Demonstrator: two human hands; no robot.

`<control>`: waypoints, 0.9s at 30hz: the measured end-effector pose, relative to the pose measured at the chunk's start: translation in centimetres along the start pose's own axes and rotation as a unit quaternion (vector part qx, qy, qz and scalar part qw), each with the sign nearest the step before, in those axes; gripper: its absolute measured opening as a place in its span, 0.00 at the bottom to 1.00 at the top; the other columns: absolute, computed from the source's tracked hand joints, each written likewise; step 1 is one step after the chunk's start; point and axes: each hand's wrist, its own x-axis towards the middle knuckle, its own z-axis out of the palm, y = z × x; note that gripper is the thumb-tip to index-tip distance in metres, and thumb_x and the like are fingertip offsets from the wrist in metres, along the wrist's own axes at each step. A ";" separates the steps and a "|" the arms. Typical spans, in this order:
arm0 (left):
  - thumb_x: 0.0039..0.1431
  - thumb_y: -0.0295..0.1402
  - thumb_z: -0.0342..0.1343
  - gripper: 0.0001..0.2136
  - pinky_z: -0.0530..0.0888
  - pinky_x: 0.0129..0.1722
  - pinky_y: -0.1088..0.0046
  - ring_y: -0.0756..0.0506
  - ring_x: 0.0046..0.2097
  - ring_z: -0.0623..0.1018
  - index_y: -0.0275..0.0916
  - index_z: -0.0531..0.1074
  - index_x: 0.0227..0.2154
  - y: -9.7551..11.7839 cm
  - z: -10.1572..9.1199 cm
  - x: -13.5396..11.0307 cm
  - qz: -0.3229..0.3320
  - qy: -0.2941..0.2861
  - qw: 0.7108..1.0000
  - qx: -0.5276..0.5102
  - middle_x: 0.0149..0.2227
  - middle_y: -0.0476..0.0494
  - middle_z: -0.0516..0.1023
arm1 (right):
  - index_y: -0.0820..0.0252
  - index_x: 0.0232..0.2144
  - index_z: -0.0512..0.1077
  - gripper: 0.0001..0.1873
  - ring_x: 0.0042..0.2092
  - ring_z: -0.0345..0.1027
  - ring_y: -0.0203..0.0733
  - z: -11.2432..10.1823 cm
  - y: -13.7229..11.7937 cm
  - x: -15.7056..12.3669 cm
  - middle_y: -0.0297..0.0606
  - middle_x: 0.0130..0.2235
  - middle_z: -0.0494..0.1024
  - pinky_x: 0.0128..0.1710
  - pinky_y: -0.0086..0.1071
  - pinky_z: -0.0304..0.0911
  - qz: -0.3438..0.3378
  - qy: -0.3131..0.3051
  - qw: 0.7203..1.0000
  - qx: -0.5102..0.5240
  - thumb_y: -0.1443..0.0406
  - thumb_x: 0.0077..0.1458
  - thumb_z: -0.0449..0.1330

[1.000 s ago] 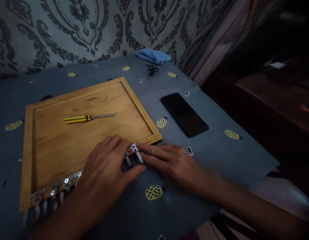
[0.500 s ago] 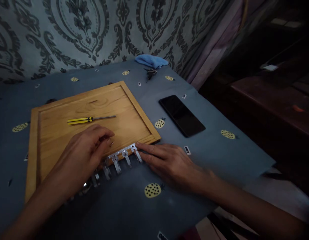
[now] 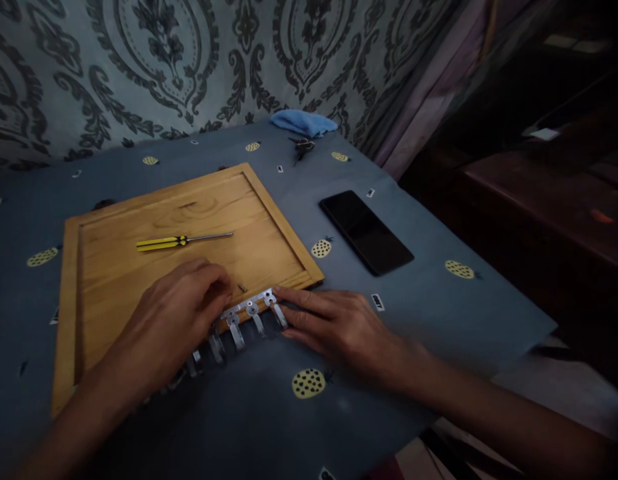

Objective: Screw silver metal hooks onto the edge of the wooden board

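Touching the right end of the metal hook rail (image 3: 250, 307) in the head view, the right hand (image 3: 346, 327) holds its fingers straight and close together, the index fingertip at the rail's end and another finger beside the last hook; its thumb is hidden, so whether it pinches the rail cannot be told. The rail lies along the near edge of the framed wooden board (image 3: 153, 283), its hooks jutting out over the tablecloth (image 3: 389, 373), and the left hand covers part of it. That left hand (image 3: 181, 303) is curled narrow above the board's near edge, thumb and fingers drawn together; I cannot tell whether anything sits between them. A small screw (image 3: 243, 288) shows just beside its fingertips, near the rail. Farther back on the board lies a screwdriver (image 3: 183, 241), yellow handle to the left, shaft to the right. Right of the board a dark phone (image 3: 367, 231) lies flat on the pineapple-printed tablecloth. Near the patterned wall (image 3: 189, 60) rest a crumpled blue cloth (image 3: 303, 123) and, just in front of it, a small dark object (image 3: 303, 147), too dim to identify.
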 end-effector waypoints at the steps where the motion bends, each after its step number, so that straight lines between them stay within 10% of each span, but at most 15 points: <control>1: 0.64 0.36 0.50 0.09 0.71 0.39 0.61 0.40 0.40 0.76 0.43 0.75 0.35 0.0 0.0 0.0 0.002 0.001 1.000 0.004 0.37 0.45 0.77 | 0.61 0.43 0.79 0.14 0.38 0.81 0.37 0.1 0.0 0.0 0.41 0.54 0.81 0.37 0.33 0.78 0.001 0.005 1.000 0.002 0.62 0.70 0.54; 27: 0.67 0.27 0.46 0.11 0.66 0.35 0.66 0.42 0.36 0.74 0.41 0.72 0.33 1.7 -0.3 1.2 0.096 -0.077 0.984 0.130 0.34 0.45 0.72 | 0.63 0.40 0.79 0.14 0.35 0.81 0.38 -0.1 -0.3 0.4 0.42 0.51 0.83 0.33 0.32 0.78 -0.003 0.037 0.999 0.015 0.63 0.70 0.55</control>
